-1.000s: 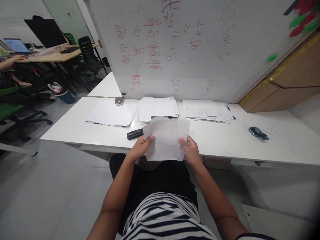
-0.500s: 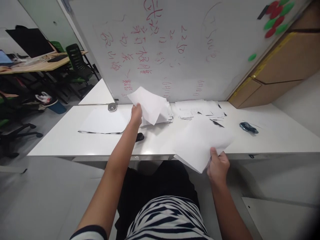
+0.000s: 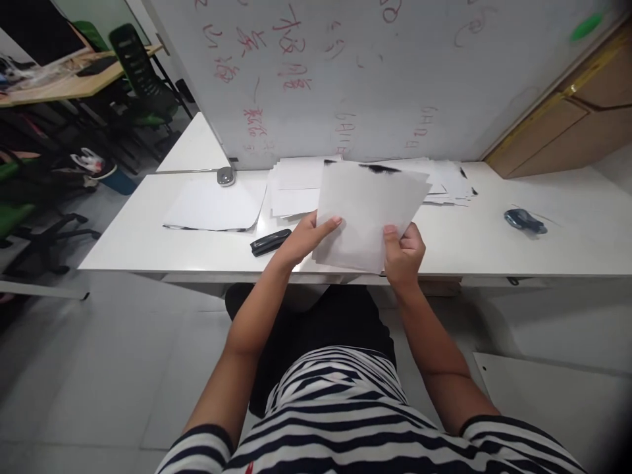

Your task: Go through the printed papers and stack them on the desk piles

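Observation:
Both hands hold sheets of paper (image 3: 363, 207) above the front edge of the white desk. My left hand (image 3: 309, 238) grips their left side, thumb on top. On the right side my right hand (image 3: 403, 253) is closed round them, thumb also on top. The sheets are white, with black smudges along the far edge, and overlap unevenly. A black stapler (image 3: 270, 242) lies just left of my left hand. Behind the held sheets are a paper pile (image 3: 296, 184) and, to the right, more loose papers (image 3: 447, 181), both partly hidden.
A paper stack (image 3: 214, 205) lies at the desk's left, with a small round grey object (image 3: 226, 176) by its far edge. A dark blue object (image 3: 525, 221) lies at right. Behind the desk stand a whiteboard (image 3: 306, 125) and cardboard boxes (image 3: 548, 135).
My left hand has come nearer and right from the pile, bringing its paper to the right hand's. My right hand has moved left and away from my body. The view has tilted down.

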### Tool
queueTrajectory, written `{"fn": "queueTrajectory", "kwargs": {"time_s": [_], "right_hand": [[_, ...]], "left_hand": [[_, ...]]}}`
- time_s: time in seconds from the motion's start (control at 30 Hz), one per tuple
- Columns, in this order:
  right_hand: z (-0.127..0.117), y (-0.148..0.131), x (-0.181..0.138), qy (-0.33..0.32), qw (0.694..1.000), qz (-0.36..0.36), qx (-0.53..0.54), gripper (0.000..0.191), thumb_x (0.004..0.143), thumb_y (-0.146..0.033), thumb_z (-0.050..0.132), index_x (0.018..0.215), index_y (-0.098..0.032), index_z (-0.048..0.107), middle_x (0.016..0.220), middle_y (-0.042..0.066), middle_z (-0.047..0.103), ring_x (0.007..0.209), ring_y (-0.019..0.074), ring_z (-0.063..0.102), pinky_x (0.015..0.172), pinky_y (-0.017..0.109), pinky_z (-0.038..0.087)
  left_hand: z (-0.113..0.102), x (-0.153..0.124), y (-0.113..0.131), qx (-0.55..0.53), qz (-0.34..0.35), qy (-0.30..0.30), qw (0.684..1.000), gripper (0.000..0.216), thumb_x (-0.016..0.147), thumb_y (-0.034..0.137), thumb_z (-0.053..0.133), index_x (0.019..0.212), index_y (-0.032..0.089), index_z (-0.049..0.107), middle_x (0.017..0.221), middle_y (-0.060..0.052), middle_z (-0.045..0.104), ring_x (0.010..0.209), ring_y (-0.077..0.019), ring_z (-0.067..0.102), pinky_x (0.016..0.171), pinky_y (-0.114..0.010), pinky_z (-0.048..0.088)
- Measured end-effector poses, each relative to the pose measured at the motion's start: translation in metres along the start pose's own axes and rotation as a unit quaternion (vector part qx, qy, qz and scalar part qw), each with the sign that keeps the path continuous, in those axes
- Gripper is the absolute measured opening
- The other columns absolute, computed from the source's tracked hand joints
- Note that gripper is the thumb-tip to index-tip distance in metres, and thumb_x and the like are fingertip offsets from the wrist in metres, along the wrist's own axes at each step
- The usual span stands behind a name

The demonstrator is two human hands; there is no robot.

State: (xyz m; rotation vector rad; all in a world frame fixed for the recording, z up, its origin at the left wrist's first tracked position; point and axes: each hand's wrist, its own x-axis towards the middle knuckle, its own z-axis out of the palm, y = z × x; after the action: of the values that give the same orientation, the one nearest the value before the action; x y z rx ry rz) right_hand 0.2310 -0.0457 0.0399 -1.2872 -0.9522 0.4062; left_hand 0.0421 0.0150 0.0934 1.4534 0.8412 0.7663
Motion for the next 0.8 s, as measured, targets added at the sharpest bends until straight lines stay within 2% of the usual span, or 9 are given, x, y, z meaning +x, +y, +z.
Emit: {"fn": "queueTrajectory", "kwargs": {"time_s": [0.03, 0.17, 0.23, 0.33, 0.4, 0.5, 0.6, 0.7, 0.8], "right_hand": [[0.007, -0.003, 0.001, -0.009, 1.000, -0.023, -0.007, 0.035, 0.086, -0.050, 0.060, 0.099, -0.017, 0.063, 0.090, 0.004, 0.066, 0.086, 0.0186, 0.062, 0.079, 0.033, 0.050], [0.025, -0.002, -0.010, -0.038, 0.996, -0.076, -0.011, 0.042, 0.086, -0.047, 0.060, 0.116, -0.019, 0.054, 0.103, 0.008, 0.063, 0.097, 0.0211, 0.061, 0.086, 0.037, 0.051], [0.026, 0.003, -0.021, -0.044, 0.994, -0.099, -0.011, 0.047, 0.084, -0.047, 0.062, 0.119, -0.019, 0.048, 0.106, 0.010, 0.060, 0.101, 0.0225, 0.061, 0.088, 0.039, 0.051], [0.025, 0.010, -0.035, 0.009, 0.987, -0.161, -0.006, 0.055, 0.079, -0.053, 0.066, 0.118, -0.021, 0.043, 0.108, 0.011, 0.054, 0.103, 0.0239, 0.061, 0.089, 0.041, 0.051], [0.027, 0.014, -0.041, 0.046, 0.984, -0.173, 0.004, 0.059, 0.078, -0.059, 0.064, 0.119, -0.024, 0.040, 0.112, 0.011, 0.051, 0.102, 0.0233, 0.062, 0.089, 0.042, 0.052], [0.037, 0.021, -0.047, 0.007, 0.995, -0.103, 0.013, 0.059, 0.082, -0.057, 0.060, 0.124, -0.024, 0.036, 0.116, 0.012, 0.052, 0.105, 0.0225, 0.061, 0.091, 0.042, 0.052], [0.046, 0.030, -0.052, -0.029, 0.999, -0.024, 0.013, 0.053, 0.085, -0.048, 0.060, 0.125, -0.020, 0.039, 0.115, 0.013, 0.058, 0.109, 0.0224, 0.061, 0.095, 0.042, 0.050], [0.046, 0.037, -0.055, -0.011, 1.000, -0.003, 0.013, 0.051, 0.085, -0.045, 0.061, 0.125, -0.018, 0.044, 0.118, 0.014, 0.061, 0.109, 0.0236, 0.061, 0.096, 0.043, 0.049], [0.041, 0.036, -0.055, -0.059, 0.998, 0.003, -0.009, 0.055, 0.086, -0.042, 0.061, 0.132, -0.019, 0.043, 0.123, 0.015, 0.060, 0.115, 0.0246, 0.059, 0.099, 0.045, 0.046]], "left_hand": [[-0.002, -0.002, -0.004, -0.009, 0.001, 0.013, 1.000, 0.048, 0.083, 0.052, 0.063, 0.118, 0.020, 0.062, 0.121, -0.012, 0.067, 0.110, -0.0269, 0.064, 0.092, -0.042, 0.052], [-0.003, -0.011, -0.024, -0.015, 0.034, 0.129, 0.991, 0.048, 0.075, 0.046, 0.074, 0.112, 0.018, 0.064, 0.114, -0.010, 0.070, 0.105, -0.0256, 0.065, 0.089, -0.039, 0.053], [-0.001, -0.018, -0.031, -0.038, 0.044, 0.156, 0.986, 0.044, 0.074, 0.046, 0.075, 0.104, 0.016, 0.067, 0.105, -0.010, 0.072, 0.099, -0.0247, 0.067, 0.086, -0.039, 0.054], [0.000, -0.025, -0.036, -0.072, 0.087, 0.181, 0.977, 0.039, 0.070, 0.043, 0.078, 0.096, 0.015, 0.069, 0.099, -0.008, 0.074, 0.094, -0.0233, 0.068, 0.084, -0.037, 0.054], [-0.002, -0.025, -0.039, -0.084, 0.109, 0.195, 0.971, 0.040, 0.068, 0.042, 0.080, 0.095, 0.016, 0.069, 0.099, -0.008, 0.073, 0.094, -0.0230, 0.068, 0.085, -0.036, 0.054], [-0.002, -0.020, -0.048, -0.098, 0.086, 0.221, 0.966, 0.047, 0.066, 0.041, 0.081, 0.103, 0.017, 0.065, 0.103, -0.008, 0.072, 0.096, -0.0225, 0.068, 0.084, -0.035, 0.054], [0.002, -0.018, -0.059, -0.097, 0.043, 0.236, 0.966, 0.054, 0.067, 0.039, 0.081, 0.112, 0.017, 0.061, 0.108, -0.009, 0.071, 0.098, -0.0227, 0.067, 0.085, -0.035, 0.054], [0.007, -0.019, -0.066, -0.096, 0.029, 0.216, 0.971, 0.049, 0.068, 0.039, 0.080, 0.108, 0.017, 0.063, 0.106, -0.009, 0.071, 0.098, -0.0235, 0.067, 0.087, -0.037, 0.053], [0.009, -0.023, -0.066, -0.131, 0.009, 0.217, 0.967, 0.041, 0.068, 0.041, 0.079, 0.099, 0.016, 0.068, 0.100, -0.008, 0.073, 0.094, -0.0233, 0.067, 0.085, -0.036, 0.052]]}}
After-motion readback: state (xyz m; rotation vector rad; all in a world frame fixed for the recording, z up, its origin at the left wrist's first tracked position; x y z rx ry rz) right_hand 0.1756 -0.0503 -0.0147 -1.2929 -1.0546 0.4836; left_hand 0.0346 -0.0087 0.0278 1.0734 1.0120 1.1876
